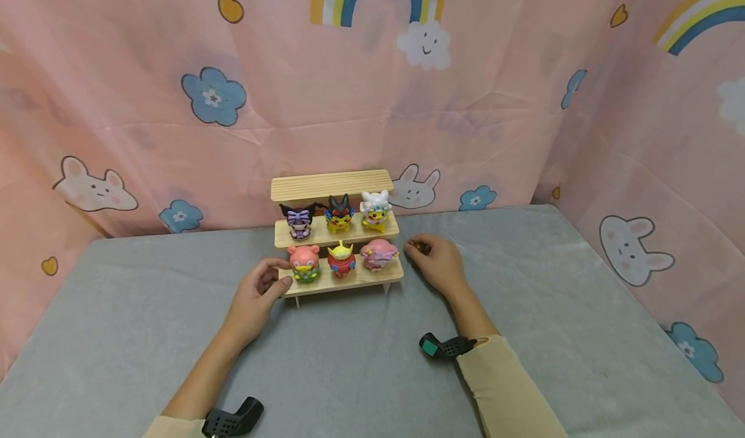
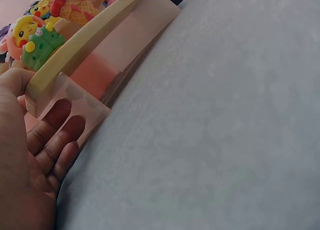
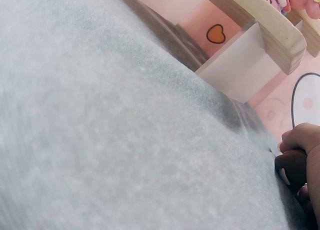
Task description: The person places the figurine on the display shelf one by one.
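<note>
A three-step wooden display stand [image 1: 337, 287] holds small toy figures on its two lower boards. On the front board are a pink figure with a green body [image 1: 304, 264], a red-clad figure with yellow horns [image 1: 341, 260] and a pink-haired figure [image 1: 379, 255]. My left hand [image 1: 254, 299] grips the front board's left end; in the left wrist view, its lower fingers [image 2: 57, 135] are spread below the board, by the pale side support. Beside the stand's right end, my right hand [image 1: 436, 261] curls around a small dark rounded object [image 3: 291, 167], mostly hidden by the fingers.
The middle board bears a purple figure [image 1: 300, 222], a black-eared figure [image 1: 339, 214] and a white-hooded yellow figure [image 1: 376, 210]. Behind the stand's bare top board [image 1: 332, 185] hangs a pink printed cloth [image 1: 349, 95]. Grey cloth [image 1: 349, 367] covers the table.
</note>
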A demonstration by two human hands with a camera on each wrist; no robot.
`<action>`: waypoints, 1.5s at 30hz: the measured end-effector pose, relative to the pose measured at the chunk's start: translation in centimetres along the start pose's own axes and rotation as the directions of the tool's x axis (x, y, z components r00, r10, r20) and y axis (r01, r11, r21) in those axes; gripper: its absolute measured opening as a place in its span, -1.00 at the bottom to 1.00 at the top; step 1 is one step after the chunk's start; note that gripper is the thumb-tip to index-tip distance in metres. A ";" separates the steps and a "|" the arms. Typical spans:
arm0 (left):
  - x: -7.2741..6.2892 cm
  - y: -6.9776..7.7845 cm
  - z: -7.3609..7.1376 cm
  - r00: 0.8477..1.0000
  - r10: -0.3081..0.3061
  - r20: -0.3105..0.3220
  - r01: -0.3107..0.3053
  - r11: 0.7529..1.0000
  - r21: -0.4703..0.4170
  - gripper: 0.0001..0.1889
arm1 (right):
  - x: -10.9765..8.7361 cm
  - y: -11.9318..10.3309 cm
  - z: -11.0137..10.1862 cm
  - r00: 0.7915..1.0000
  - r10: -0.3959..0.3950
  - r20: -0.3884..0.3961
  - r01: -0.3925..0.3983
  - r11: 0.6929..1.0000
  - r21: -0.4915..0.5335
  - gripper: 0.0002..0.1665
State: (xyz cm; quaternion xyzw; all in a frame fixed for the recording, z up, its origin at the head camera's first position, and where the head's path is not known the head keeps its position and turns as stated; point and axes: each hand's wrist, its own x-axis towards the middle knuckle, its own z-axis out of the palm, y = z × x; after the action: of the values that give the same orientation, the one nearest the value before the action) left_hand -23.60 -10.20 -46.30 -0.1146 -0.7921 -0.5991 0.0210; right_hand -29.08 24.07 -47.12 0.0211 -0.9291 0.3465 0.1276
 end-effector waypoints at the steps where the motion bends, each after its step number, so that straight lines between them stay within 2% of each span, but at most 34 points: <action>1: 0.0 0.1 0.0 1.000 -0.002 -0.001 0.002 1.000 -0.003 -0.76 | 0.0 0.0 0.0 1.000 0.000 0.000 0.000 1.000 0.000 -0.70; 45: 0.1 -0.4 -0.1 1.000 0.005 0.004 -0.005 1.000 0.024 -0.77 | 0.2 0.2 0.1 1.000 -0.028 -0.015 0.028 1.000 0.001 -0.71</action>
State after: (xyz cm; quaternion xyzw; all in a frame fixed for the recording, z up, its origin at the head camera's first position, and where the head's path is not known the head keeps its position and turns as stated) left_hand -23.75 -10.42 -46.59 -0.1175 -0.7990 -0.5893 0.0224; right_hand -29.33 24.16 -47.21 0.0314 -0.9276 0.3454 0.1393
